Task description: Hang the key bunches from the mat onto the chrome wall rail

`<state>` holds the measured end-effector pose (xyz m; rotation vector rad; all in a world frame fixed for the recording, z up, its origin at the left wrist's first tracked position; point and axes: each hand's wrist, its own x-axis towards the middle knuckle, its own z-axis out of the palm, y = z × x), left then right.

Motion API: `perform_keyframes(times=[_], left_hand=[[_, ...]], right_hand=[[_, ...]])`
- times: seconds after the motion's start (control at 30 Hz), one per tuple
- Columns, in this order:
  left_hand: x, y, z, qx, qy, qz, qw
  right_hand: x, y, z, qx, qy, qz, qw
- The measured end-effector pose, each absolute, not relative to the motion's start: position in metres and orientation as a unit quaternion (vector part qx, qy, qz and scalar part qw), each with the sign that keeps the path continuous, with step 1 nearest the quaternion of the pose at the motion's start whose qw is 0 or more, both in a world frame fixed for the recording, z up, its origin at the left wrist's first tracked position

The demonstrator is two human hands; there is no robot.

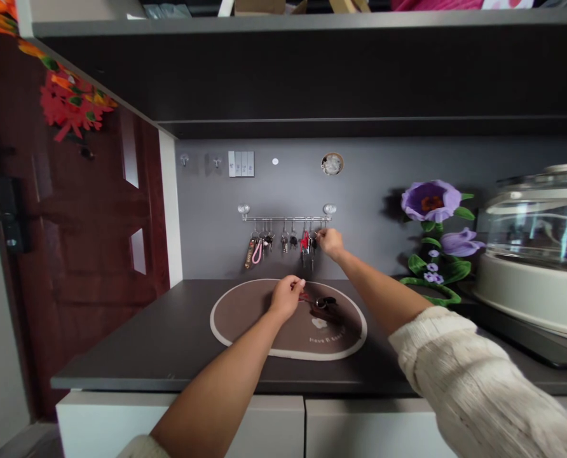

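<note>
My left hand is closed just above the oval brown mat. Its fingertips pinch the red end of a bunch of keys, which has a ring, a black fob and a dark brown strap. Raised to the wall, my right hand is closed in a pinch at the right end of a hook rail. Its fingertips meet a key ring with dark keys. Beside that hang red keys, a pink loop strap, a brown tag and several other keys.
A purple artificial flower and a clear-lidded white appliance stand at the right. Overhead is a shelf edge. A dark red door is on the left. Two clear hooks and a switch panel are on the wall.
</note>
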<state>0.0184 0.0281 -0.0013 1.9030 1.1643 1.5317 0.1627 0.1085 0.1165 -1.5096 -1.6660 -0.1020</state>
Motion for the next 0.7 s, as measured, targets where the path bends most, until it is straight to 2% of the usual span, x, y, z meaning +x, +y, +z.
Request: perform_keyframes(times=[0.4,0.7], left_hand=[[0.019,0.015,0.004,0.714,0.378,0.517,0.284],[0.017,0.004,0.005,0.817,0.342,0.439,0.151]], right_hand=[[0.164,0.063,0.086,-0.536,-0.700,0.012,0.472],[0.170,0.012,0.045,-0.505,-0.692,0.079,0.510]])
